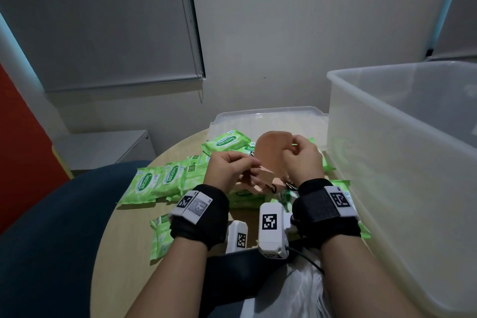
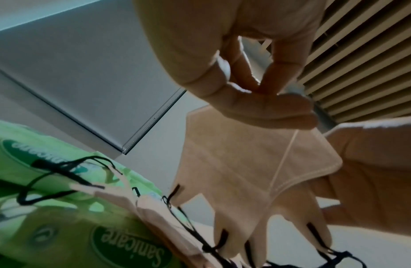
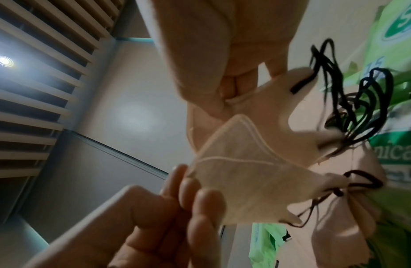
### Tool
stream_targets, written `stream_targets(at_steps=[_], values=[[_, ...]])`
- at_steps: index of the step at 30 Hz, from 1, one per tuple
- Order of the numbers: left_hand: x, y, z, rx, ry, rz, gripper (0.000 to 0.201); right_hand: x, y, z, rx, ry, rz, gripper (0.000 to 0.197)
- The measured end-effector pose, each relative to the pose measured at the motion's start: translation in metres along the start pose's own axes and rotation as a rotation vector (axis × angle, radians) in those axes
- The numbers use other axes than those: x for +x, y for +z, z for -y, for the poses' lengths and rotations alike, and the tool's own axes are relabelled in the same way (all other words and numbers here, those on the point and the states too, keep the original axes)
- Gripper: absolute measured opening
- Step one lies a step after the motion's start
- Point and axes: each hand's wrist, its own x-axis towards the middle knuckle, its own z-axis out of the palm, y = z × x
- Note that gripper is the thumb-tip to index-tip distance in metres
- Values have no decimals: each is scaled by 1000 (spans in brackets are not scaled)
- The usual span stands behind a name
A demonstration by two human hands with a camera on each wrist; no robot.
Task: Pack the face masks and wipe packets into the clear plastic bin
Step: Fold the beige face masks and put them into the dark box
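Together both hands, left (image 1: 230,168) and right (image 1: 302,159), pinch tan face masks (image 1: 271,152) aloft.

Wipe packets (image 1: 165,181) left of bin (image 1: 402,152), lid (image 1: 265,117) seemingly behind.

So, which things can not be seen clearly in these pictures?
- Inside of the clear bin: head view, its frosted wall hides any contents.
- Number of face masks: both hands cover them; the wrist views blur the layers.
- Wipe packets near the body: head view, wrists and cameras hide some.
- Small print on the packets: too small.
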Motion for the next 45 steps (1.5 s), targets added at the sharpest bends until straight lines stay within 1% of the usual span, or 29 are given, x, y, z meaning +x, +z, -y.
stream_targets(at_steps=[2, 4, 7, 9, 12, 14, 17, 19, 20, 22, 24, 27, 29, 31, 32, 34, 36, 38, 40, 43, 45], values=[[2, 0, -1, -93, -6, -4, 23, -1, 5, 0, 30, -40, 126, 24], [4, -1, 0, -151, 14, -24, 22, -2, 9, 2, 69, -50, 228, 22], [9, -2, 6, -85, 88, -74, 25, -4, 10, 5, 123, -33, 327, 16], [10, 0, 9, 2, 137, -116, 24, -3, 11, 4, 131, -20, 352, 13], [12, 3, 15, 218, 249, -182, 16, -2, 12, 1, 95, -25, 337, 10], [15, 1, 21, 385, 323, -236, 9, -1, 11, -1, 81, -15, 304, 14], [19, -2, 25, 491, 397, -282, 5, 1, 11, -2, 42, 2, 283, 23], [21, -1, 26, 494, 437, -261, 3, 1, 11, -3, 44, -2, 292, 28], [21, -1, 26, 470, 432, -248, 1, 0, 11, -3, 49, -5, 293, 30], [22, -1, 27, 383, 381, -252, 6, 1, 11, -3, 37, -1, 289, 32], [24, -3, 27, 331, 353, -309, 9, 1, 11, -5, 4, 5, 289, 32], [25, -5, 29, 328, 363, -441, 7, 2, 10, -5, -29, 9, 245, 32], [25, -5, 28, 362, 386, -520, 8, 2, 8, -5, -40, 15, 156, 31], [25, -5, 26, 334, 401, -558, 11, 4, 5, -6, -39, 17, 62, 31], [25, -5, 25, 302, 393, -545, 10, 5, 3, -7, -32, 24, 34, 32], [25, -2, 25, 268, 361, -444, 10, 6, 4, -7, -29, 41, 44, 32], [25, 4, 28, 356, 379, -309, 12, 5, 7, -5, -23, 34, 110, 33], [25, 9, 35, 498, 442, -243, 14, 4, 10, -5, 26, 8, 195, 32], [26, 11, 39, 550, 469, -239, 22, 2, 13, -4, 72, -10, 265, 30], [26, 11, 39, 499, 394, -253, 24, 0, 13, -1, 91, -22, 340, 23], [24, 12, 38, 503, 380, -269, 24, -1, 12, 0, 89, -18, 389, 22]])
